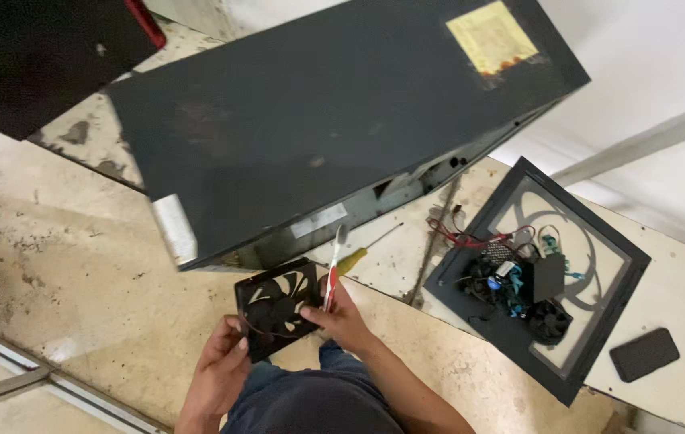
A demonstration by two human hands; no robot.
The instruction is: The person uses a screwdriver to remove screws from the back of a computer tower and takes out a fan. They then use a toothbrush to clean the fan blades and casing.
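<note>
head view: the left hand (222, 368) grips the lower edge of a black square fan (278, 305), fingers curled around its frame; the right hand (341, 316) pinches a red and white toothbrush (332, 277) upright against the fan's right side; the fan is held above the person's lap, just in front of a large dark computer case (318, 112) lying on the worn table (680, 297); a yellow-handled screwdriver (362, 252) lies near the brush; further right, a framed side panel (599, 265) holds loose wires and a small fan (549, 320); a flat black block (644, 354) lies beside it.
</note>
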